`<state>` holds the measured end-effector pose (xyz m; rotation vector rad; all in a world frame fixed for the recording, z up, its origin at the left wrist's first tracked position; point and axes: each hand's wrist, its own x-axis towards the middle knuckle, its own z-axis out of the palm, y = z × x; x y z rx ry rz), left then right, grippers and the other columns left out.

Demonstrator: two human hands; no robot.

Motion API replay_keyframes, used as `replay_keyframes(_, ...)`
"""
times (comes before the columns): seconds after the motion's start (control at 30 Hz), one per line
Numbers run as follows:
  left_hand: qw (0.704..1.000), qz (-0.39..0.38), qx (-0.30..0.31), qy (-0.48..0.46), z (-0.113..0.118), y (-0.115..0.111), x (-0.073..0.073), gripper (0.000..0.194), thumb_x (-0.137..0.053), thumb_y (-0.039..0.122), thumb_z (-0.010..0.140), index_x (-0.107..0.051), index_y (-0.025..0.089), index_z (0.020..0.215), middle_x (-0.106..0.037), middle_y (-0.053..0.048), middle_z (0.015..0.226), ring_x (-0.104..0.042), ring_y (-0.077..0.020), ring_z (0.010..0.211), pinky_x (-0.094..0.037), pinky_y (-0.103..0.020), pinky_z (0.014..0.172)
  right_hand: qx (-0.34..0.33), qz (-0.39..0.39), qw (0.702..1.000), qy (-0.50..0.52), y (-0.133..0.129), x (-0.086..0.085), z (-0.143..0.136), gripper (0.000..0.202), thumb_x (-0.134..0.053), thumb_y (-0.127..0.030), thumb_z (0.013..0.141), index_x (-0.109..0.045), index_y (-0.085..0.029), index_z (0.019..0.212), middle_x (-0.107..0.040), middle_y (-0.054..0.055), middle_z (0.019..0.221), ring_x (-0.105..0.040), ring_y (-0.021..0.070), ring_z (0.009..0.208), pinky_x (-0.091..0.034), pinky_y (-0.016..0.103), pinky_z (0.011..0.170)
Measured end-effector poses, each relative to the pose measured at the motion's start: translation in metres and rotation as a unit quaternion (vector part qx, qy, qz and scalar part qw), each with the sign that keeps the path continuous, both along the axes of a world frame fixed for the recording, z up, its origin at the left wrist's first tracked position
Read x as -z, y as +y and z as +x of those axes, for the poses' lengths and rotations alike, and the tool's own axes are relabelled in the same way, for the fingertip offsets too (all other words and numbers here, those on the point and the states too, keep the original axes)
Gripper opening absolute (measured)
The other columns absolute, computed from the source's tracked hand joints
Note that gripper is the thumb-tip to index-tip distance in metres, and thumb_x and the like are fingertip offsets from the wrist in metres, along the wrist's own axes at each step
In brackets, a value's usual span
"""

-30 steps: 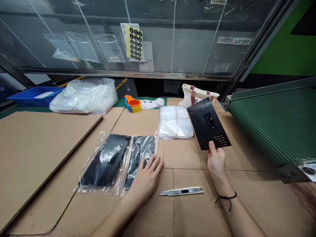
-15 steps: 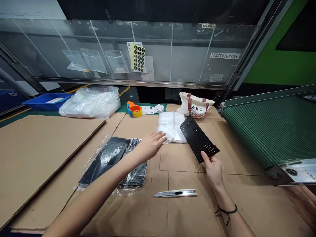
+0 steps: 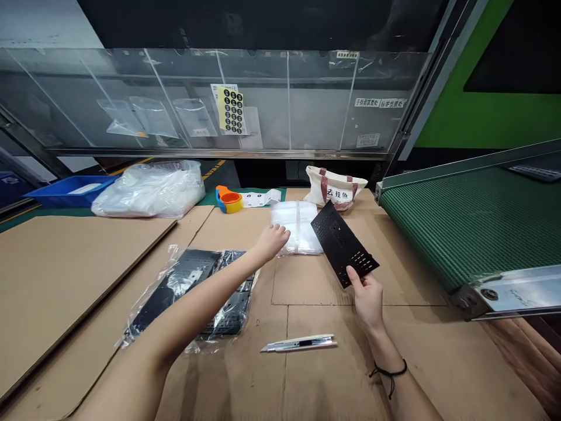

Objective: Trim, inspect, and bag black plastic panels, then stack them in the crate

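My right hand point(image 3: 367, 297) grips a thin black perforated panel point(image 3: 342, 244) by its lower corner, thumb on top, and holds it tilted above the cardboard. At the left edge of a banded stack of clear plastic bags point(image 3: 296, 227), my left hand point(image 3: 272, 241) has its fingers curled. Its fingertips are partly hidden, so I cannot see what is between them. Under my left forearm lie black perforated panels point(image 3: 175, 290) in clear plastic bags. A utility knife point(image 3: 298, 344) rests on the cardboard between my arms.
Right of me runs a green conveyor belt point(image 3: 456, 216) with a dark panel point(image 3: 534, 173) on it. Behind are a tape dispenser point(image 3: 229, 202), a canvas bag point(image 3: 335, 188), a bulky plastic bundle point(image 3: 151, 190) and a blue tray point(image 3: 65, 196). A raised cardboard sheet point(image 3: 74, 280) lies left.
My left hand's fingers have gone from stretched out to curled at the bag stack. My right hand still holds the panel. The whole view has shifted slightly.
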<state>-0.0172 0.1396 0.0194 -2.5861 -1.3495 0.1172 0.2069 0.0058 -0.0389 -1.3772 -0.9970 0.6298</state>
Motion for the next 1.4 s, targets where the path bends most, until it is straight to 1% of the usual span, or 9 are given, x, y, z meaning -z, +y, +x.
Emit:
replay_keyframes(0.17,0.999,-0.008,-0.038,-0.008,-0.011,0.007,0.0,0.022,-0.045,0.023,0.094,-0.065,0.013,0.092,-0.066,-0.017,0.095,-0.06,-0.0277,0.096,-0.044,-0.033,0.071,-0.011,0.0,1.0,-0.01,0.0,0.004,-0.001,0.055,-0.062,-0.061,0.076,-0.072,-0.01,0.095,-0.075,0.013,0.096,-0.068,0.0288,0.088,-0.053,0.036,0.075)
replay_keyframes(0.4,0.997,-0.011,-0.069,-0.032,-0.01,0.002,0.005,0.026,-0.041,0.003,0.087,-0.061,0.015,0.099,-0.065,-0.013,0.094,-0.063,-0.0225,0.089,-0.044,-0.029,0.069,-0.036,0.008,0.999,-0.009,0.002,0.008,-0.003,0.053,-0.063,-0.059,0.076,-0.073,-0.01,0.093,-0.075,0.013,0.094,-0.069,0.029,0.087,-0.054,0.037,0.076)
replay_keyframes(0.6,0.996,-0.023,-0.066,-0.06,-0.01,0.008,0.008,0.03,-0.038,0.026,0.095,-0.064,0.013,0.089,-0.066,-0.014,0.089,-0.064,-0.0243,0.084,-0.045,-0.031,0.067,-0.08,0.014,0.997,-0.018,-0.001,0.007,-0.011,0.051,-0.064,-0.058,0.075,-0.074,-0.011,0.092,-0.076,0.013,0.091,-0.07,0.0288,0.083,-0.055,0.036,0.073)
replay_keyframes(0.77,0.996,-0.043,-0.047,-0.07,-0.008,0.008,0.01,0.027,-0.042,0.004,0.085,-0.064,0.015,0.095,-0.065,-0.012,0.096,-0.062,-0.0211,0.089,-0.045,-0.028,0.071,-0.109,0.01,0.993,-0.034,-0.003,0.008,-0.014,0.046,-0.063,-0.055,0.077,-0.074,-0.011,0.089,-0.076,0.012,0.087,-0.069,0.0263,0.077,-0.055,0.033,0.067)
replay_keyframes(0.9,0.994,-0.05,-0.047,-0.086,-0.004,0.008,0.012,0.027,-0.041,0.0,0.084,-0.065,0.013,0.09,-0.065,-0.015,0.099,-0.059,-0.0238,0.098,-0.046,-0.032,0.077,-0.101,0.005,0.994,-0.038,-0.004,0.008,-0.014,0.049,-0.063,-0.056,0.076,-0.074,-0.011,0.092,-0.076,0.012,0.086,-0.067,0.0245,0.073,-0.054,0.032,0.063)
replay_keyframes(1.03,0.988,-0.057,-0.077,-0.118,-0.001,0.015,0.015,0.017,-0.047,0.014,0.091,-0.063,0.011,0.093,-0.064,-0.013,0.099,-0.06,-0.0225,0.097,-0.048,-0.035,0.08,-0.077,0.013,0.996,-0.03,-0.004,0.007,-0.014,0.051,-0.064,-0.058,0.074,-0.074,-0.011,0.09,-0.075,0.012,0.085,-0.067,0.0254,0.073,-0.054,0.032,0.064)
replay_keyframes(1.17,0.978,-0.078,-0.114,-0.159,0.001,0.024,0.017,0.02,-0.053,0.03,0.093,-0.063,0.013,0.092,-0.065,-0.005,0.094,-0.062,-0.0174,0.089,-0.05,-0.037,0.082,-0.064,0.023,0.997,-0.031,-0.004,0.005,-0.016,0.048,-0.064,-0.057,0.074,-0.074,-0.012,0.088,-0.076,0.01,0.081,-0.068,0.0262,0.072,-0.054,0.034,0.064)
replay_keyframes(1.3,0.964,-0.107,-0.137,-0.202,0.0,0.027,0.017,0.022,-0.055,0.033,0.092,-0.063,0.013,0.09,-0.066,-0.004,0.092,-0.062,-0.0167,0.088,-0.051,-0.037,0.082,-0.094,0.036,0.993,-0.067,-0.006,0.006,-0.018,0.047,-0.061,-0.055,0.077,-0.074,-0.013,0.092,-0.076,0.01,0.086,-0.069,0.0263,0.074,-0.055,0.033,0.066)
replay_keyframes(1.4,0.952,-0.127,-0.145,-0.236,-0.003,0.029,0.018,0.022,-0.055,0.034,0.092,-0.063,0.013,0.09,-0.066,-0.004,0.092,-0.063,-0.0169,0.089,-0.052,-0.038,0.083,-0.114,0.032,0.985,-0.123,-0.006,0.009,-0.019,0.047,-0.056,-0.055,0.081,-0.073,-0.013,0.086,-0.075,0.008,0.072,-0.065,0.0215,0.058,-0.051,0.028,0.053)
